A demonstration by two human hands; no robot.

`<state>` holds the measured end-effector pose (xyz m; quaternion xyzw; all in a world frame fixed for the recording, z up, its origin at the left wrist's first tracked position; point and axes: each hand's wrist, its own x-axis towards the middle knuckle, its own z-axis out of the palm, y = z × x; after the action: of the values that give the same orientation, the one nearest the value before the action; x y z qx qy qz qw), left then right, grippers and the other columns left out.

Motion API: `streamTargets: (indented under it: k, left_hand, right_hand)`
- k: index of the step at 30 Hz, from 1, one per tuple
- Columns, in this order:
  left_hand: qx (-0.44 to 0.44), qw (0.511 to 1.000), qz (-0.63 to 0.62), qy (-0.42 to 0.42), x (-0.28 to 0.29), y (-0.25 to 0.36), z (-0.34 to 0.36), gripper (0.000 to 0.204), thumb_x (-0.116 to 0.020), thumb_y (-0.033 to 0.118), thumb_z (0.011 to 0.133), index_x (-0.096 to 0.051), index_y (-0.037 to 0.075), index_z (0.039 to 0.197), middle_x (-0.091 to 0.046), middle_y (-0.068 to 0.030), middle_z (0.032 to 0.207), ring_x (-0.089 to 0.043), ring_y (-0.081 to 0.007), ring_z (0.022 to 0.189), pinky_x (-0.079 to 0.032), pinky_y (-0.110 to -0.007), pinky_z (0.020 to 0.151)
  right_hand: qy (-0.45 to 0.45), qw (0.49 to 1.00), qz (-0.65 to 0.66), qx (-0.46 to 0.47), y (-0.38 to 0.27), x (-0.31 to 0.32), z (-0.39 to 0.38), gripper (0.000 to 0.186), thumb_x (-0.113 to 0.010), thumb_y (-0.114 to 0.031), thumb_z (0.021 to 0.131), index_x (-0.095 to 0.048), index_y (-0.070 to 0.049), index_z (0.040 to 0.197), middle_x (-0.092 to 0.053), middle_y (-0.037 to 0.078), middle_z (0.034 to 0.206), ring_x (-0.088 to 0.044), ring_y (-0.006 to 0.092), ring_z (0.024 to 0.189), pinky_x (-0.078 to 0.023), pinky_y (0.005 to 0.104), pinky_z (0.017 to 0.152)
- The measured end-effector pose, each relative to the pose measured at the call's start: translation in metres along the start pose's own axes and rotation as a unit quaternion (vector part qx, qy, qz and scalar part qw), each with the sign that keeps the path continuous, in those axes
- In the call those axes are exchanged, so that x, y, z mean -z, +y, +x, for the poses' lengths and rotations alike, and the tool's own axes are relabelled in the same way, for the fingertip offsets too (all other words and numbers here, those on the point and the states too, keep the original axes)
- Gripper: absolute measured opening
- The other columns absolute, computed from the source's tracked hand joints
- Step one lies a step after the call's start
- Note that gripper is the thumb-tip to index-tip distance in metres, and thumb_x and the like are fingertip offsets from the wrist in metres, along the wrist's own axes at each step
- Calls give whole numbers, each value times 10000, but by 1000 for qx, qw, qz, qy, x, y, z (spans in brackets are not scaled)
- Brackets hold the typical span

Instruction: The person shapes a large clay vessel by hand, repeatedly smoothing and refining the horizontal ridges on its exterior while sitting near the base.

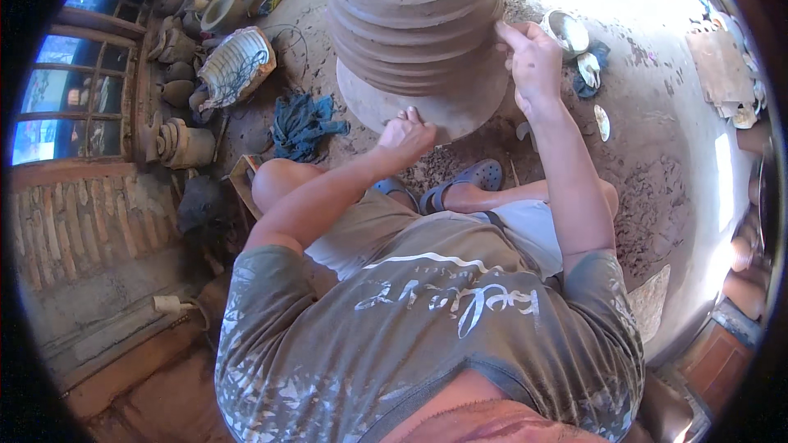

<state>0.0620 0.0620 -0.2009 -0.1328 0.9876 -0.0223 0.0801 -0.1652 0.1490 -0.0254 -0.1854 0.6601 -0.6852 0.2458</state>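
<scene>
A large grey-brown clay pot (414,29) with stacked horizontal ridges stands in front of me on a round flat disc (468,111). Curled at the disc's near edge, my left hand (406,138) has its fingers closed on the rim; their undersides are hidden. My right hand (535,61) is raised at the pot's right side. Its index finger stretches to the ridged wall, and the other fingers bend apart from it, with nothing visible held.
A dark blue-green cloth (304,127) lies left of the disc, near a ribbed white container (235,66) and several clay vessels (185,143) below the window. Right of the pot are a metal bowl (566,33) and a small oval piece (602,123). Clay crumbs (657,205) cover the floor.
</scene>
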Motion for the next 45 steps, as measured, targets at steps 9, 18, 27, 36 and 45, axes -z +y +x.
streamTargets:
  k: [9, 18, 27, 36, 45]
  left_hand:
    - [-74, 991, -106, 33, 18, 73, 64, 278, -661, 308, 955, -682, 59, 1078, -603, -467, 1302, -694, -615, 1040, -614, -595, 775]
    - [-66, 982, -131, 122, -17, 103, 168, 310, -671, 222, 908, -731, 1, 1117, -626, -433, 1317, -736, -465, 1120, -585, -549, 913]
    - [-19, 984, 2, 180, -47, 91, 163, 190, -696, 202, 896, -744, 69, 1023, -709, -310, 1297, -785, -395, 1010, -633, -487, 811]
    - [-128, 964, -229, -54, 41, 54, 93, 315, -689, 328, 953, -738, 38, 1067, -772, -118, 961, -774, -351, 897, -582, -499, 948]
    - [95, 530, -785, -308, 68, 46, 5, 796, -427, 747, 1040, -603, 34, 1346, -703, -117, 1047, -692, -176, 706, -570, -316, 619]
  right_hand:
    - [29, 991, 111, -65, 1, -3, 2, 84, -774, -89, 895, -710, -34, 895, -709, 63, 831, -623, 135, 682, -439, 257, 560]
    - [82, 990, 104, -55, 6, -31, -37, 139, -792, -93, 872, -717, 4, 806, -718, 68, 765, -655, 146, 701, -519, 309, 660]
    - [-202, 973, -30, 111, 46, -61, -144, 222, -792, -179, 871, -687, 16, 859, -707, 156, 769, -692, 271, 734, -550, 410, 749]
    - [-76, 954, -167, 237, 80, 60, -106, 178, -771, -143, 922, -726, 24, 961, -719, 214, 849, -730, 308, 758, -565, 410, 714]
    - [-202, 896, -242, 312, 111, 99, -127, 298, -777, -221, 911, -741, 39, 1053, -709, 155, 1023, -688, 328, 919, -567, 417, 824]
